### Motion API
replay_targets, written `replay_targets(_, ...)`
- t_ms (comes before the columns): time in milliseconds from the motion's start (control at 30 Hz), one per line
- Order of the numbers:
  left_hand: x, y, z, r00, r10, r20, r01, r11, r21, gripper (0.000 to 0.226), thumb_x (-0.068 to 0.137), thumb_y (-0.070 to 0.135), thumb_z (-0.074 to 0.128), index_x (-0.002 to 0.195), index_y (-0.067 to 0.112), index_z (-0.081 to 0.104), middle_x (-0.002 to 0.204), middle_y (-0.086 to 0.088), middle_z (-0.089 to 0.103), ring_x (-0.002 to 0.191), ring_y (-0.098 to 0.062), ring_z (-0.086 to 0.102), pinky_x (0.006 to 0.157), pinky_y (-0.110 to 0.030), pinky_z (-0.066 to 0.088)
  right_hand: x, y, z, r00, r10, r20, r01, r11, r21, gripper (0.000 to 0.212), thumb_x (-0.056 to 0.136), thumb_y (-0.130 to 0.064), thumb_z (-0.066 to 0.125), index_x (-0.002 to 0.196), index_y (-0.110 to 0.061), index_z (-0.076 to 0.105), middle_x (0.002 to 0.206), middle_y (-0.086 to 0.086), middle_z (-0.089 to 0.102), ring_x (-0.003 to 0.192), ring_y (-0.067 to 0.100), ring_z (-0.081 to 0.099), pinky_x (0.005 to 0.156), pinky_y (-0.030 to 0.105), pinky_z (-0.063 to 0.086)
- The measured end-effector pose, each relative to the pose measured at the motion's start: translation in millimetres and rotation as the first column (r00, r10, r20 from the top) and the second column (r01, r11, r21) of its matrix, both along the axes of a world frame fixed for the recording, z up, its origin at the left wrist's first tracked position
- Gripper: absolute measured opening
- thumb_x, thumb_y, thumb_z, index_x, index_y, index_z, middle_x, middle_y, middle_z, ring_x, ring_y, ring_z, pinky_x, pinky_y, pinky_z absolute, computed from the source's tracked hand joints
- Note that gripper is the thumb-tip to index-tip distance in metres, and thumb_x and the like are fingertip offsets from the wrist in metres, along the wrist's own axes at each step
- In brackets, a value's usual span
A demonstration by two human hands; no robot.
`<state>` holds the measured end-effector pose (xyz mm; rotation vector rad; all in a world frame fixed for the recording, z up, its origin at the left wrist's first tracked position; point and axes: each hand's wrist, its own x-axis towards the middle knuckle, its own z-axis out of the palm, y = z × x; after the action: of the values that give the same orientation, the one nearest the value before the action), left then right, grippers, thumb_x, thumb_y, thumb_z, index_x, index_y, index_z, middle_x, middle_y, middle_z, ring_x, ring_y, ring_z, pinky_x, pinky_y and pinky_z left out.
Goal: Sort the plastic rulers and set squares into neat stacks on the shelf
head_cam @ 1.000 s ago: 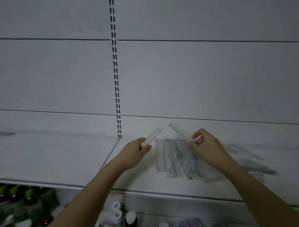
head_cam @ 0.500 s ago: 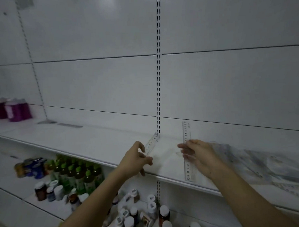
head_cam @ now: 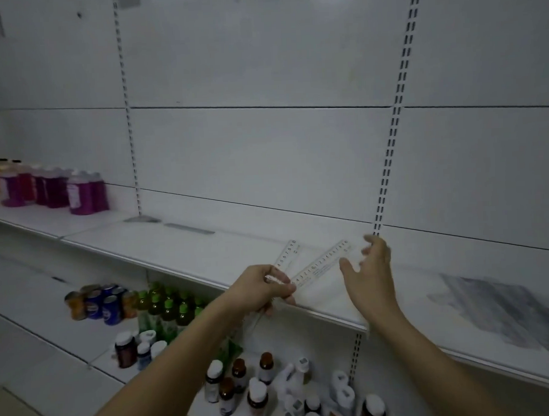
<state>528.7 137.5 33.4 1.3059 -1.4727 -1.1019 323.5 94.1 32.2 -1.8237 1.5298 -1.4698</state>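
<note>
Two clear rulers [head_cam: 304, 266] fanned in left hand [head_cam: 258, 290]; right hand [head_cam: 369, 276] open.

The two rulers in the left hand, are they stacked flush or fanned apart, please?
Fanned apart. The left hand pinches both rulers at their near ends, and their far ends diverge above the shelf.

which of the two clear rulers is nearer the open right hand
The right-hand ruler, the one fanned out toward the right hand. The other ruler angles up farther left. Both are pinched at their lower ends by the left hand.
</note>
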Motion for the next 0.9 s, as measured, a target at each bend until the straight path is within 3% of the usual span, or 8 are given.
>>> replay_targets(33,19.2,-1.0,2.6,1.000,-0.008,0.017,0.008,1.000,-0.002,0.019,0.087,0.011,0.071,0.098,0.002,0.057,0.087,-0.019,0.073,0.036,-0.008,0.048,0.037,-0.019,0.038,10.8,-2.6,-0.5,0.952,-0.004,-0.306,-0.051,0.983,-0.175,0.060,0.088,-0.018,0.063,0.140,-0.021,0.033,0.139,0.003,0.037,0.125,0.020,0.041,0.107,0.037,0.037)
replay_targets(100,54.0,-4.1,7.4,0.995,-0.053,0.082,0.054,0.998,-0.013,0.019,0.087,0.013,0.071,0.097,0.005,0.057,0.083,-0.015,0.074,0.038,-0.010,0.049,0.038,-0.021,0.039,36.3,-12.1,1.3,0.662,0.015,-0.750,-0.262,0.941,-0.213,0.069,0.087,-0.024,0.064,0.147,-0.025,0.030,0.151,-0.001,0.027,0.140,0.020,0.024,0.119,0.038,0.015)
replay_targets(200,99.1,-9.8,13.0,0.978,-0.109,0.180,0.116,0.993,-0.033,0.022,0.086,0.016,0.072,0.098,0.004,0.058,0.080,-0.009,0.074,0.043,-0.012,0.051,0.041,-0.021,0.040,83.2,-25.4,12.6,0.439,0.141,-0.887,-0.385,0.922,-0.045,0.054,0.091,-0.036,0.060,0.141,-0.026,0.041,0.148,-0.006,0.038,0.142,0.014,0.024,0.120,0.036,0.000)
replay_targets(333,159.1,-29.6,12.7,0.964,-0.095,0.248,0.114,0.992,-0.062,0.029,0.089,0.024,0.069,0.105,0.003,0.057,0.082,-0.006,0.074,0.045,-0.015,0.051,0.042,-0.022,0.042,137.6,-43.9,24.8,0.452,0.339,-0.825,-0.402,0.903,0.151,0.024,0.094,-0.036,0.057,0.115,-0.025,0.060,0.112,-0.009,0.063,0.101,0.010,0.053,0.089,0.023,0.040)
replay_targets(433,206.6,-62.4,2.5,0.954,0.036,0.299,-0.007,0.995,-0.098,0.022,0.094,0.029,0.060,0.104,0.011,0.052,0.081,-0.006,0.072,0.046,-0.014,0.047,0.044,-0.025,0.041,170.8,-70.4,15.1,0.426,0.329,-0.843,-0.376,0.912,0.167,0.013,0.098,-0.036,0.050,0.094,-0.026,0.057,0.089,-0.009,0.060,0.078,0.011,0.052,0.064,0.023,0.038)
replay_targets(600,282.3,-118.5,-19.0,0.821,0.269,0.503,-0.207,0.962,-0.177,0.032,0.096,0.044,0.051,0.111,0.019,0.036,0.079,-0.002,0.054,0.059,-0.015,0.046,0.055,-0.027,0.038,216.3,-130.2,2.6,0.592,0.347,-0.727,-0.282,0.935,0.216,0.037,0.095,-0.059,0.037,0.099,-0.023,0.045,0.078,-0.007,0.053,0.070,0.012,0.050,0.064,0.029,0.039)
replay_targets(800,355.2,-183.1,-16.1,0.638,0.282,0.716,-0.190,0.960,-0.208,0.038,0.093,0.048,0.055,0.112,0.017,0.042,0.074,0.003,0.052,0.062,-0.011,0.045,0.055,-0.025,0.034,287.1,-200.8,4.1,0.747,0.394,-0.536,-0.309,0.919,0.246,0.028,0.102,-0.045,0.026,0.103,-0.019,0.037,0.068,-0.001,0.049,0.064,0.019,0.050,0.064,0.035,0.037)
replay_targets(900,382.3,-215.1,-11.2,0.639,0.267,0.721,-0.150,0.963,-0.225,0.040,0.089,0.049,0.061,0.111,0.020,0.045,0.081,0.004,0.056,0.065,-0.010,0.049,0.057,-0.023,0.037,313.3,-234.4,5.4,0.788,0.357,-0.501,-0.288,0.934,0.213,0.026,0.101,-0.045,0.030,0.103,-0.021,0.040,0.080,-0.003,0.053,0.070,0.018,0.054,0.068,0.035,0.041)
